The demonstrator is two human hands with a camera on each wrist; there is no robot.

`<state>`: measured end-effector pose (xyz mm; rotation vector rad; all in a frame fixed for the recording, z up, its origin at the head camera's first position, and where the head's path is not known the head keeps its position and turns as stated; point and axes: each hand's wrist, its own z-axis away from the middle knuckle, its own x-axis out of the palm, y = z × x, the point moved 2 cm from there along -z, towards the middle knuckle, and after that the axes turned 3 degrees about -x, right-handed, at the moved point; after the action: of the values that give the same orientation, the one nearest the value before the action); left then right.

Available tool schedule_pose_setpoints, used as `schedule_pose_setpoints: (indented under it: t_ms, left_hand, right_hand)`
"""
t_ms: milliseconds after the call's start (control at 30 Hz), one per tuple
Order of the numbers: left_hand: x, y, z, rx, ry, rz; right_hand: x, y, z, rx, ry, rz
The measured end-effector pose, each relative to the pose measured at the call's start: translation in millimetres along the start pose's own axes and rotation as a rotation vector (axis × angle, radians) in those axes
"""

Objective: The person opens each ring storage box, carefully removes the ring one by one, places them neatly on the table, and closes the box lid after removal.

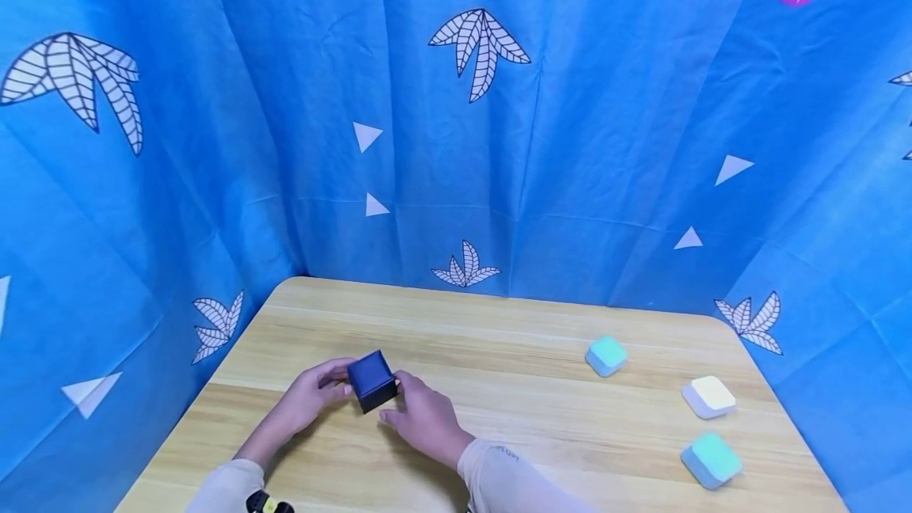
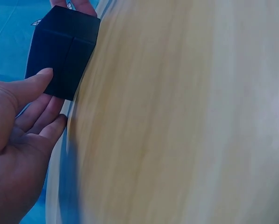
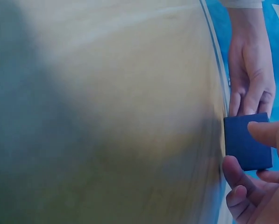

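Observation:
A small dark blue, cube-like box [image 1: 372,378] with a seam around it is held between both hands, tilted, over the left part of the table. My left hand [image 1: 313,394] grips its left side; in the left wrist view the thumb lies on one face of the box [image 2: 60,51] and other fingers pass behind it. From the opposite side my right hand [image 1: 427,418] holds it, with one digit laid on a face of the box [image 3: 242,144] in the right wrist view. The lid looks closed.
On the right of the wooden table [image 1: 527,402] lie a turquoise block [image 1: 606,355], a white block [image 1: 709,397] and a second turquoise block [image 1: 712,460]. Blue patterned curtains [image 1: 456,165] hang around the table's back and sides.

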<state>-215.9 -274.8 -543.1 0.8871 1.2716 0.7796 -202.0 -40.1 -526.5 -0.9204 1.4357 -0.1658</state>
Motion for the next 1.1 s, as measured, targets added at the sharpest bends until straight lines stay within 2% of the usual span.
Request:
schedule_pose_setpoints:
  t_ms: [167, 300, 500, 733, 1100]
  left_hand:
    - [0.7, 1.8, -1.1, -0.017, 0.043, -0.031]
    - [0.8, 4.7, -0.1, -0.028, 0.049, -0.022]
    - [1.1, 3.3, -2.3, -0.035, 0.046, -0.021]
    - [0.5, -2.7, -5.1, -0.045, 0.035, 0.004]
    - [0.8, -4.1, -4.3, -0.01, 0.019, 0.004]
  right_hand:
    - [2.7, -3.6, 6.5, -0.002, -0.002, -0.022]
    - [6.2, -5.4, 9.6, 0.0, 0.003, -0.033]
    - [12.7, -5.9, 13.4, 0.022, -0.006, -0.049]
    - [14.3, -8.5, 15.4, 0.01, 0.004, -0.051]
    - [16.4, -11.1, 18.6, 0.018, -0.003, -0.066]
